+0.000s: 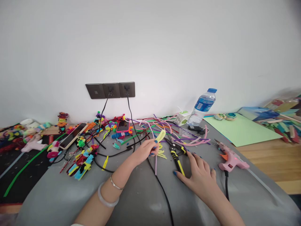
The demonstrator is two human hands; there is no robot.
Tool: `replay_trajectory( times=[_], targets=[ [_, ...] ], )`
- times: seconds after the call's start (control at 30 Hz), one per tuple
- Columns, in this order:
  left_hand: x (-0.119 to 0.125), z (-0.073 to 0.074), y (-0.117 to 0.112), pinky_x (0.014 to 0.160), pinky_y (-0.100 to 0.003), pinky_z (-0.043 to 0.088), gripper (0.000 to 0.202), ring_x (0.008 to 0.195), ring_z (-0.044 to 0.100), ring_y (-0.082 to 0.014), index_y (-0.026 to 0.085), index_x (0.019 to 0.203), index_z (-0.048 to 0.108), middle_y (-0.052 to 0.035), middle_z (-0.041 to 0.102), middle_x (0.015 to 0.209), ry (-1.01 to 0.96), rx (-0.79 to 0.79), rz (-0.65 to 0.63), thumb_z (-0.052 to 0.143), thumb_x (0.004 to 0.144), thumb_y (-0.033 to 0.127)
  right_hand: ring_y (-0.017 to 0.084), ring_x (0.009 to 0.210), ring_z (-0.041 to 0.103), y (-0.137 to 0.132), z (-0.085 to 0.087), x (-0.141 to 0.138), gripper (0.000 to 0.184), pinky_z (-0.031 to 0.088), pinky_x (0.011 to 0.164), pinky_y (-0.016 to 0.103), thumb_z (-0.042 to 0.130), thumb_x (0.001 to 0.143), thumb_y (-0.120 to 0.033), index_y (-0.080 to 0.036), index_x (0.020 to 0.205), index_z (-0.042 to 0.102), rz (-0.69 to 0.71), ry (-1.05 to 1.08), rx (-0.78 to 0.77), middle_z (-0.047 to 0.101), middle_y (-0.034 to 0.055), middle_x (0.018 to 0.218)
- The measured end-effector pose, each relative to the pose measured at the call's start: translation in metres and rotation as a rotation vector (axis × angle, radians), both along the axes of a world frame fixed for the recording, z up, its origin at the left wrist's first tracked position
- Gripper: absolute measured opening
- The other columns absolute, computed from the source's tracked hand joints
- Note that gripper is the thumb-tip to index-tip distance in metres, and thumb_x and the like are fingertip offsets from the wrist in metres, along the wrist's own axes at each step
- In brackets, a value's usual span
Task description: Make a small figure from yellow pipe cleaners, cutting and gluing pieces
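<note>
My left hand (147, 150) is closed in a pinch on a folded pale yellow pipe cleaner (161, 136), whose looped end points up and right. Just below lie several short yellow pipe cleaner pieces (161, 153) on the grey table. My right hand (199, 171) is spread beside black-and-yellow wire strippers (174, 153), thumb and fingers apart around the handles. Its fingertips are at the right handle; whether they touch it I cannot tell. The strippers lie flat, jaws towards the wall, handles parted.
Pink and purple pipe cleaners (188, 142) are heaped at the back, near a tilted water bottle (201, 106). A pink glue gun (232, 161) lies right, beside green paper (244, 128). Black cables (164, 194) cross the table. Colourful pipe cleaner figures (82, 163) and phones (73, 135) crowd the left.
</note>
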State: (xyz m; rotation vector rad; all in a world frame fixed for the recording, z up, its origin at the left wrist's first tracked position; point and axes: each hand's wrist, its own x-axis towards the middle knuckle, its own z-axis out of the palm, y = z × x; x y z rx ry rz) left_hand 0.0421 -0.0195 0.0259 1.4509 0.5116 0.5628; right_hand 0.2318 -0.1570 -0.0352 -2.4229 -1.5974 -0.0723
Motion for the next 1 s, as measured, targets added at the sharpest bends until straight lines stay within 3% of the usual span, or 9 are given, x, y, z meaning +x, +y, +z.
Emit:
replay_trajectory(
  times=[0.2,0.3,0.4,0.53,0.67,0.87,1.0],
  targets=[
    [-0.001,0.001,0.002,0.053,-0.026,0.020,0.029,0.053,0.022,-0.0078,0.020,0.063,0.030,0.0062,0.029,0.058,0.019,-0.021,-0.011,0.040,0.086,0.036,0.037,0.100,0.059,0.010,0.019,0.010,0.062,0.045,0.081,0.047,0.055,0.074,-0.026,-0.018,0.134,0.047,0.017,-0.032,-0.109,0.060,0.0163,0.115],
    [-0.003,-0.003,0.005,0.051,-0.026,0.016,0.031,0.052,0.020,-0.0074,0.021,0.066,0.030,0.0070,0.026,0.060,0.030,-0.011,0.004,0.040,0.087,0.041,0.037,0.096,0.061,0.015,0.023,0.021,0.056,0.046,0.078,0.045,0.055,0.071,-0.024,-0.015,0.126,0.051,-0.025,0.005,-0.109,0.063,0.0160,0.106],
    [-0.003,-0.008,0.009,0.051,-0.026,0.015,0.030,0.051,0.018,-0.0076,0.021,0.068,0.031,0.0074,0.025,0.059,0.033,0.012,0.023,0.038,0.087,0.042,0.035,0.102,0.062,0.011,0.024,0.031,0.059,0.048,0.083,0.044,0.052,0.072,-0.027,-0.011,0.129,0.047,-0.010,0.175,-0.003,0.063,0.0178,0.109],
    [-0.004,-0.013,0.010,0.051,-0.026,0.018,0.029,0.052,0.022,-0.0086,0.020,0.068,0.034,0.0066,0.028,0.059,0.079,0.103,0.091,0.038,0.088,0.039,0.033,0.114,0.059,-0.004,0.031,0.033,0.060,0.046,0.094,0.044,0.048,0.075,-0.039,-0.016,0.131,0.048,0.004,0.505,0.102,0.062,0.0153,0.121],
    [-0.005,-0.014,0.009,0.053,-0.027,0.021,0.027,0.053,0.027,-0.0094,0.020,0.067,0.035,0.0057,0.031,0.060,0.141,0.149,0.126,0.038,0.088,0.037,0.033,0.113,0.059,-0.016,0.045,0.029,0.053,0.044,0.098,0.044,0.053,0.075,-0.048,-0.020,0.121,0.059,0.030,1.019,-0.029,0.066,0.0126,0.120],
    [-0.005,-0.015,0.009,0.054,-0.027,0.021,0.027,0.054,0.026,-0.0098,0.020,0.067,0.034,0.0056,0.031,0.060,0.156,0.182,0.120,0.035,0.091,0.033,0.031,0.105,0.062,-0.025,0.055,0.023,0.046,0.047,0.093,0.046,0.058,0.075,-0.040,-0.023,0.118,0.065,0.333,1.939,-0.171,0.066,0.0124,0.118],
    [-0.005,-0.017,0.009,0.054,-0.026,0.023,0.028,0.054,0.027,-0.0099,0.020,0.067,0.035,0.0054,0.031,0.061,0.153,0.203,0.118,0.036,0.092,0.033,0.030,0.096,0.064,-0.023,0.059,0.015,0.044,0.048,0.088,0.046,0.062,0.073,-0.040,-0.022,0.112,0.067,0.458,2.124,-0.322,0.067,0.0124,0.109]
  ],
)
